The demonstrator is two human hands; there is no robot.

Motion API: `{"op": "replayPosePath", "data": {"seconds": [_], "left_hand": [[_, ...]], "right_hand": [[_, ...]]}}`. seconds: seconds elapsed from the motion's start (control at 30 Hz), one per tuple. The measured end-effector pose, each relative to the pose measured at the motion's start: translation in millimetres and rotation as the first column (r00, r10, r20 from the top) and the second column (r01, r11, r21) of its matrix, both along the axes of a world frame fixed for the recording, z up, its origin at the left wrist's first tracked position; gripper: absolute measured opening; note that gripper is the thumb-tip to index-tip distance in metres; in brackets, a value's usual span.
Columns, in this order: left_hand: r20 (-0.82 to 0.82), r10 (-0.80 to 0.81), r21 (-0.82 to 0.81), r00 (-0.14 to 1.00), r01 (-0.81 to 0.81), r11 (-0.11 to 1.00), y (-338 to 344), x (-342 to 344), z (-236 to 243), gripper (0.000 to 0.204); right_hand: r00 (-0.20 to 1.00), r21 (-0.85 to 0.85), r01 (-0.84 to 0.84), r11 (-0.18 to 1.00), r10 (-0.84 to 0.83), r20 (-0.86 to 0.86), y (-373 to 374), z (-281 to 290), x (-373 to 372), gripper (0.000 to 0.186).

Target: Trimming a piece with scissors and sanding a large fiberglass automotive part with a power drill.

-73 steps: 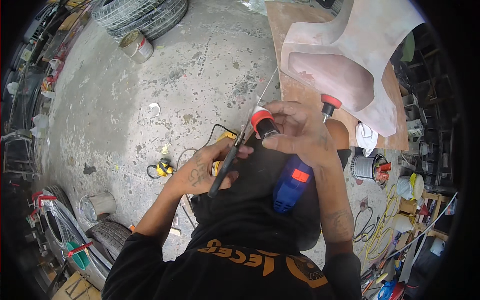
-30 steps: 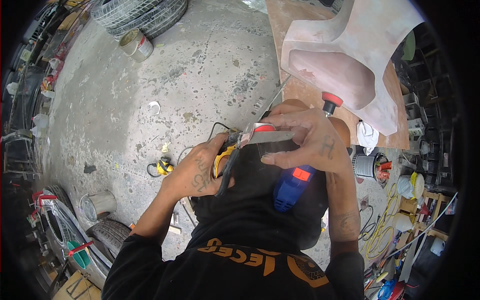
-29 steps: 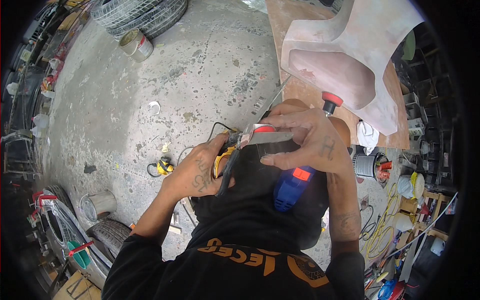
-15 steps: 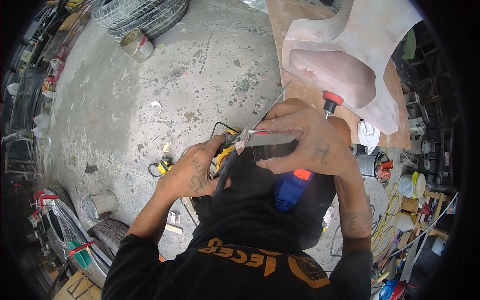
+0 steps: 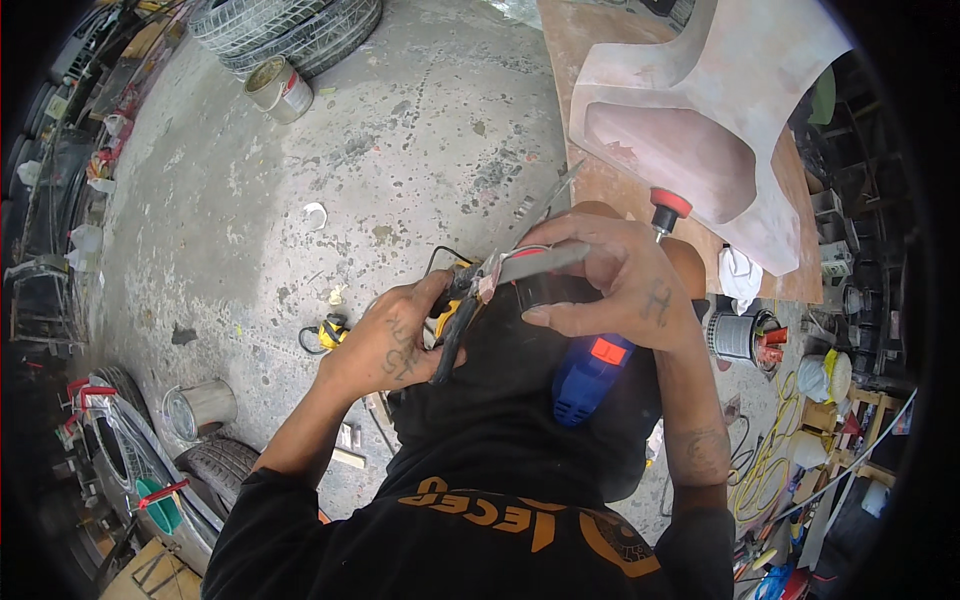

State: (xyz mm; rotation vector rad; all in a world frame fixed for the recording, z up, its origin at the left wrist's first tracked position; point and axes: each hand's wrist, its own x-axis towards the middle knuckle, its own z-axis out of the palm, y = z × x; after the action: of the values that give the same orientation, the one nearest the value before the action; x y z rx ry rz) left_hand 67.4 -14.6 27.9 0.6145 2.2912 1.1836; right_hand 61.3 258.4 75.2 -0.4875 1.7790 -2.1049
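My left hand [image 5: 395, 335] is closed around scissors [image 5: 450, 335] with dark handles, their blades open. One blade lies across a red-and-black round pad [image 5: 525, 285] with greyish sheet material on it, the other points up and away. My right hand [image 5: 625, 290] grips the pad between fingers and thumb, partly hiding it. On my lap, below that hand, rests a blue power tool [image 5: 585, 385] with a red switch; behind the hand a second red-and-black pad [image 5: 668, 208] stands up on a metal shaft.
A pale moulded panel [image 5: 720, 60] lies on a wooden board [image 5: 590, 185] at front right, with a white cloth [image 5: 738, 278]. Stacked tyres [image 5: 270, 30], buckets [image 5: 278, 90], yellow power tools [image 5: 330, 332], yellow hoses [image 5: 760, 460] and workshop clutter are around me on the concrete floor.
Since 2.4 seconds ago the scissors have opened, with one blade swung across the pad. In the last half second the right hand and that blade have shifted slightly upward.
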Motion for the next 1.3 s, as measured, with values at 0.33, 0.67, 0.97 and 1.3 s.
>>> {"op": "replayPosePath", "data": {"seconds": [0.33,0.67,0.97,1.3], "left_hand": [[-0.145,-0.028,-0.005,0.989,0.027,1.000,2.3,1.3,-1.4,0.075],[-0.198,0.005,0.042,0.980,0.004,0.999,7.9,2.6,9.7,0.047],[0.887,0.047,0.382,0.459,-0.787,0.484,-48.3,-51.2,-124.0,0.062],[0.042,0.122,0.168,0.992,-0.127,0.978,7.5,-11.5,-34.5,0.068]], "right_hand": [[0.997,0.193,-0.007,0.981,0.023,-0.078,4.7,20.0,0.7,0.040],[0.993,0.201,-0.034,0.979,0.055,-0.101,3.7,15.2,-1.8,0.041],[0.989,0.030,0.048,0.998,-0.052,0.136,4.2,-7.2,-1.6,0.049],[0.994,0.009,0.092,0.996,-0.093,0.059,6.0,-2.5,-0.9,0.045]]}}
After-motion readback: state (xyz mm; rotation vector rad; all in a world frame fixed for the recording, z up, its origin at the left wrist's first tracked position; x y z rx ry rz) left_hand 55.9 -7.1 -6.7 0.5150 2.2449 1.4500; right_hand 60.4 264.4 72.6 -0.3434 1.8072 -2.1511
